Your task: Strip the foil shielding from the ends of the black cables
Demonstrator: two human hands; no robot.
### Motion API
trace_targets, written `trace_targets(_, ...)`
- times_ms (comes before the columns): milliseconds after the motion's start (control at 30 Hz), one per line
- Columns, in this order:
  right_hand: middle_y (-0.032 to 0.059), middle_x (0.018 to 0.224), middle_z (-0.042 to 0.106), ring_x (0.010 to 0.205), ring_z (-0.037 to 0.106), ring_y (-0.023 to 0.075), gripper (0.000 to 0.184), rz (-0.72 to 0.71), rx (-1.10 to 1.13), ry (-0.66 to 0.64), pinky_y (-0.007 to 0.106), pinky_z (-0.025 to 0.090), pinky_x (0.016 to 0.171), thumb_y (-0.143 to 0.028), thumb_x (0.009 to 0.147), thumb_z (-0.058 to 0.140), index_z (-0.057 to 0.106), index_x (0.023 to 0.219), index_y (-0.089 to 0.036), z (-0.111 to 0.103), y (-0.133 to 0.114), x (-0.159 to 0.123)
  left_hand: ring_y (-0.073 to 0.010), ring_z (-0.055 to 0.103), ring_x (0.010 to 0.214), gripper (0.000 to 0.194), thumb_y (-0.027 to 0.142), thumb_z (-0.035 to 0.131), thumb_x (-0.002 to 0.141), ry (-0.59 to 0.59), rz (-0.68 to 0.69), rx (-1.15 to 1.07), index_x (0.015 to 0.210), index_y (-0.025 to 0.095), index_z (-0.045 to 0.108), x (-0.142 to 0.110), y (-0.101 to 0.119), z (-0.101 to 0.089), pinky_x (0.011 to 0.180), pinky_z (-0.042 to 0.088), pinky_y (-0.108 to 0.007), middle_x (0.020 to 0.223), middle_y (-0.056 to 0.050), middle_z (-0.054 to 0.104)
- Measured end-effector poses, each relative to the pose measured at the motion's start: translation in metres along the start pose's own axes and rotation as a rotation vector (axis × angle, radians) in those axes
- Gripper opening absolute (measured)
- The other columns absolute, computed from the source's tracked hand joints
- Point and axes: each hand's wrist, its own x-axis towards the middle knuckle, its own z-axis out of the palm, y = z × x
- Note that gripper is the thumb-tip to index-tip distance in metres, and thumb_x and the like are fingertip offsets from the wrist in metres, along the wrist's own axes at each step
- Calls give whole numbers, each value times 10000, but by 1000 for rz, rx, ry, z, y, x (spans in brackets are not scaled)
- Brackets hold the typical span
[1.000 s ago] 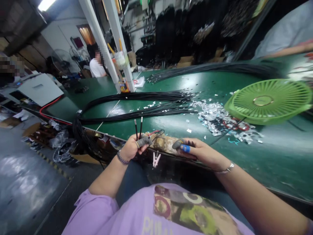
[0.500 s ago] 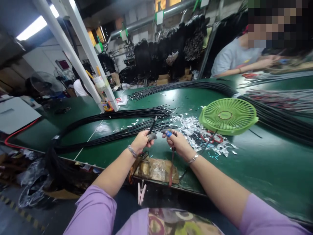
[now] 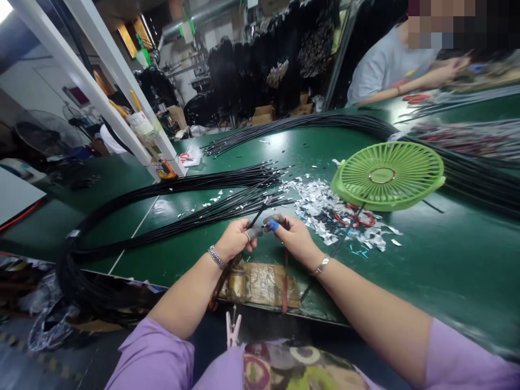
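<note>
My left hand [image 3: 239, 238] is closed round a thin black cable [image 3: 257, 214], whose pale-tipped end sticks up past the fingers. Grey covers wrap some fingertips. Close against it, my right hand [image 3: 293, 237] is pinched, with blue tape on the thumb; what lies between its fingertips is too small to make out. Below the hands a worn block wrapped in clear tape [image 3: 262, 283] sits at the table edge, crossed by a reddish strap [image 3: 285, 287]. Behind them a looped bundle of black cables [image 3: 182, 221] lies with its cut ends pointing right.
White scraps [image 3: 317, 208] and red-handled scissors [image 3: 357, 216] lie beside a green fan grille [image 3: 384, 176] on the green table [image 3: 426, 265]. A second cable bundle [image 3: 320, 120] stretches behind. White posts [image 3: 117, 81] stand at left. A co-worker [image 3: 382, 67] sits across at right. A pink clothespin [image 3: 233, 329] hangs in front.
Both hands have lifted from the taped block and come together above it. Two cable ends stood up from the left hand earlier; one shows now. The camera view has swung right.
</note>
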Motion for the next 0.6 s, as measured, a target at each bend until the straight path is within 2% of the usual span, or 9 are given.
trace_targets(233,-55,493,426,465,340,99,296,29,7,-31,251,305,471,-481,757,615,606,696,-192,0,1,-1,-35,392,327,435,545,730,644,0,30,-1,718,145,576,0,3,-1,344,271,-172,461,61,526)
trace_targets(433,-16,585,536,566,440,128,168,-31,-88,-24,268,376,566,-341,732,574,592,651,-195,1,2,-1,-37,387,321,457,561,738,631,40,20,-8,689,153,542,1,2,-1,345,260,-174,457,61,529)
trace_targets(600,-31,563,491,554,400,125,132,-30,-136,-69,267,346,552,-316,704,577,579,632,-206,0,3,-1,-53,447,352,422,522,736,652,66,18,-16,687,157,527,1,2,-1,371,294,-175,474,50,548)
